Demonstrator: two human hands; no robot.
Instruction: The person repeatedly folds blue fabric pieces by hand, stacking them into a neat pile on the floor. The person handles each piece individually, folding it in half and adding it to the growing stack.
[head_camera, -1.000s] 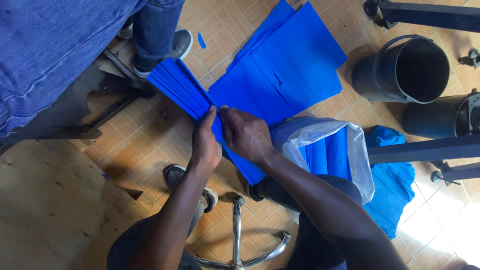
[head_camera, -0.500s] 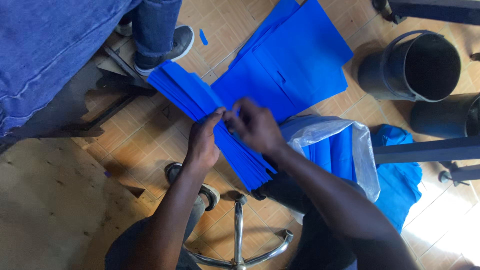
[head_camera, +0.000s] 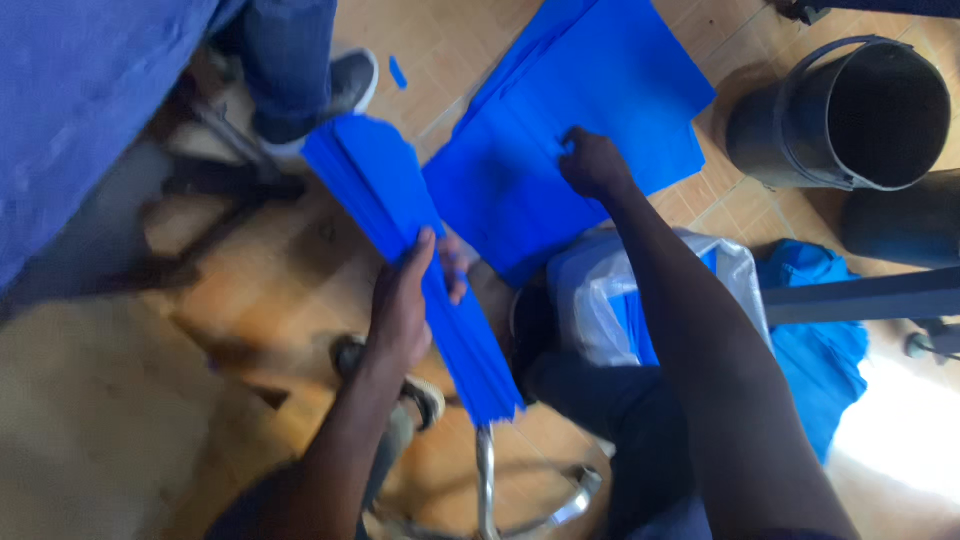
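- The blue stack (head_camera: 420, 270), a long sheaf of thin blue sheets, sits at centre left, running from far left down to near centre above the floor
- The left hand (head_camera: 405, 310) is closed round the stack's middle, thumb on top and fingers curled under its right edge
- The sheets look light and limp, probably smooth plastic or film; their far ends fan apart, so they would likely slip against one another. A firm pinch across the middle or near one end seems the best hold
- The right hand (head_camera: 592, 162) reaches far and right, fingers bent down onto the flat pile (head_camera: 610, 90) of larger blue sheets on the floor; it touches the top sheet, but whether it has pinched one I cannot tell
- Near that arm, a clear bag (head_camera: 600, 290) holds more blue material, and a blue cloth (head_camera: 820, 350) lies further right
- A black bucket (head_camera: 850, 110) stands at far right on the tiled floor (head_camera: 300, 270)
- At far left, another person's shoe (head_camera: 340, 90) and jeans leg (head_camera: 285, 50) show beside a blue drape (head_camera: 90, 100)
- A chair base (head_camera: 490, 490) shows near, below the stack
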